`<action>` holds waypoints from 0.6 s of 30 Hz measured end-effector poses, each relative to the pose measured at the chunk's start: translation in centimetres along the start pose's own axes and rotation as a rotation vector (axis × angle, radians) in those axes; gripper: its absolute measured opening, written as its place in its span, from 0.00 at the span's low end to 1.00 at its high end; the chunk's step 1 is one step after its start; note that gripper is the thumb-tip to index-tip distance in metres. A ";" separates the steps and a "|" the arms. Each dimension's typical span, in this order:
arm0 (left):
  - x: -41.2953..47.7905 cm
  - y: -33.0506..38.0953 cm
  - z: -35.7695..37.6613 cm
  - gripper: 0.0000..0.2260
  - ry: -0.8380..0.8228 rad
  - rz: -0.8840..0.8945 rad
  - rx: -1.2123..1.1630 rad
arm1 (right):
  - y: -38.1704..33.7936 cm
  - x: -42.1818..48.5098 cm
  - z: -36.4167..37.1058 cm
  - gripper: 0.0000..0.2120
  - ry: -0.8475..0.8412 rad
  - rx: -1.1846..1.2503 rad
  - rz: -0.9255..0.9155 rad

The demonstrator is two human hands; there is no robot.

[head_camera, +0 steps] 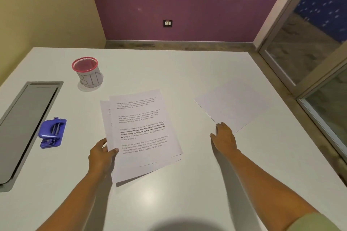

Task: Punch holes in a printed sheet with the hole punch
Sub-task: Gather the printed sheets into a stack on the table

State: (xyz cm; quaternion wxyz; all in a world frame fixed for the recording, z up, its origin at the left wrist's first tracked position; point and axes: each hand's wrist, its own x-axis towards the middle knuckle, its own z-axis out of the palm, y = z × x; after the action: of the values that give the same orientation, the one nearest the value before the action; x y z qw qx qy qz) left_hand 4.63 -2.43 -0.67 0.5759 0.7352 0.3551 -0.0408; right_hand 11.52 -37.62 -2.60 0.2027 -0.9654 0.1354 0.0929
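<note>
Presently, on white table [169, 73], printed sheets [142, 133] lie long axis away from person, L hand [101, 155] pinching their near-left edge; R hand [224, 138] flat, fingers together, at blank sheet [234, 103]; blue hole punch [51, 133] sits left, nearer L hand.

hole punch [52, 133] left of printed sheets [142, 129], bin [86, 71] behind

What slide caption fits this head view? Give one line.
Left hand grips printed sheets; right hand rests on a blank sheet; blue hole punch waits untouched.
</note>
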 end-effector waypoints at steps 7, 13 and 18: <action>0.7 -0.5 -0.2 0.24 0.001 -0.012 0.005 | 1.3 0.7 0.1 0.24 -0.033 -0.130 0.035; 0.9 -0.7 -1.0 0.24 0.017 -0.028 -0.038 | 1.6 -0.7 1.0 0.19 0.030 -0.078 -0.067; 0.7 -0.9 -1.7 0.24 0.017 -0.036 -0.069 | 3.4 -1.7 0.7 0.14 0.152 -0.065 -0.232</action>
State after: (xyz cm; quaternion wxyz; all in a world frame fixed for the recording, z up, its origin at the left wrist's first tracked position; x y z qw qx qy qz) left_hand 4.09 -0.52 -1.16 0.5969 0.7089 0.3744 -0.0326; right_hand 8.87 -39.93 -4.03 0.1699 -0.9848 0.0347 -0.0003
